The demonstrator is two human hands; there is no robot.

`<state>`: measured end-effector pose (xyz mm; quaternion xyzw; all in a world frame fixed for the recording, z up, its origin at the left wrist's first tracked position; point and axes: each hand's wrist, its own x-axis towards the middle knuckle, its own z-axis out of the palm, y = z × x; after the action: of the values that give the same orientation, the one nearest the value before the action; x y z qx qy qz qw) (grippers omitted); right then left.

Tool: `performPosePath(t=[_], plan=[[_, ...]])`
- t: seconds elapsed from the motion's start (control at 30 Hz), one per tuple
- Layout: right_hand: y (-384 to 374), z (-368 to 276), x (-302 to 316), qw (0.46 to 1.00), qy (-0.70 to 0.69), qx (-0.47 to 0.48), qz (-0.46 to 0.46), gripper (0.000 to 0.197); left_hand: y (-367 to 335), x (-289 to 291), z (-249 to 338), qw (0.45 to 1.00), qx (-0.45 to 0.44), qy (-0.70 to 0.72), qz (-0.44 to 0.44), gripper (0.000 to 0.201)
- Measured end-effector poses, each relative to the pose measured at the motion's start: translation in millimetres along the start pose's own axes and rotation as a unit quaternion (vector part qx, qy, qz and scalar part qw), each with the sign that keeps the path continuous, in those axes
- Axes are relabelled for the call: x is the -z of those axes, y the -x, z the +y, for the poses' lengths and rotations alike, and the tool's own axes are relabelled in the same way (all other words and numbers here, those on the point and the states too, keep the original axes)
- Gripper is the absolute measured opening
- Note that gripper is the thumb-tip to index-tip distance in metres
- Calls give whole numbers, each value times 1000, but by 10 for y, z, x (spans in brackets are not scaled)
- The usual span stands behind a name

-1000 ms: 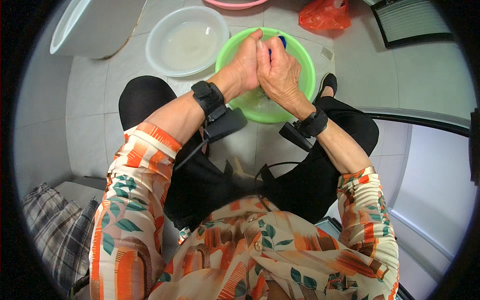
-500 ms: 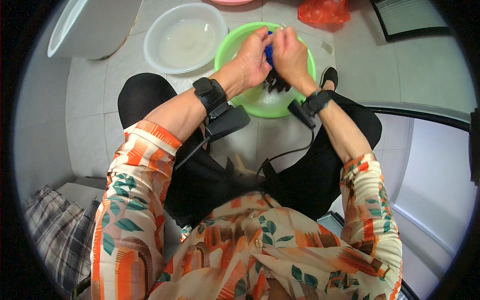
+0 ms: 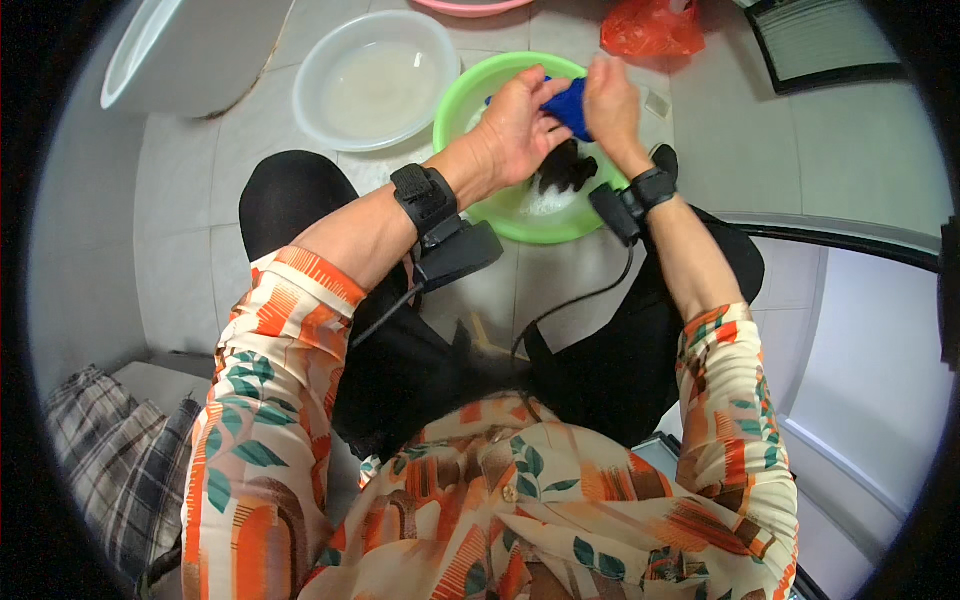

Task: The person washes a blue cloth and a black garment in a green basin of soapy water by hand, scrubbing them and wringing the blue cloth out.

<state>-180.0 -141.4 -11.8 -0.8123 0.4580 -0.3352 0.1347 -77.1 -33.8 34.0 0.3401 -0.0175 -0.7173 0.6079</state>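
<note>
A wet-looking blue cloth (image 3: 570, 108) is stretched between my two hands above a light green basin (image 3: 537, 236). My left hand (image 3: 515, 130) holds its left part with loosely bent fingers, the palm turned up. At the cloth's right end my right hand (image 3: 612, 112) is closed round it, a little blurred by motion. Below them a dark, crumpled cloth (image 3: 567, 168) lies in the basin beside white suds (image 3: 545, 200). What kind of garment either cloth is, I cannot tell.
To the left of the green basin stands a white basin (image 3: 312, 105) of cloudy water. A pink basin (image 3: 475, 8) and a red plastic bag (image 3: 655, 28) are at the far side. Black straps with cabled boxes sit on both wrists. Plaid fabric (image 3: 110, 460) lies at lower left.
My right hand has moved right, away from the left one, and more of the blue cloth shows between them. My left hand's fingers have loosened.
</note>
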Motion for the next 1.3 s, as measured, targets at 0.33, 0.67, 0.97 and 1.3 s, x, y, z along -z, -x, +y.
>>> performPosePath(t=[0.33,0.67,0.97,1.3], plan=[[340,-575,44,992,-45,105,-57,27,9,133,87,997,-75,-27,23,51],[379,-932,163,990,-86,97,-49,23,93,88,291,1000,-6,10,-1,50],[-248,114,18,998,1,-57,-37,37,82,-28,95,997,-42,-22,-66,55],[-30,-340,492,739,-566,-290,-223,59,44,63,265,992,-55,92,-64,56]])
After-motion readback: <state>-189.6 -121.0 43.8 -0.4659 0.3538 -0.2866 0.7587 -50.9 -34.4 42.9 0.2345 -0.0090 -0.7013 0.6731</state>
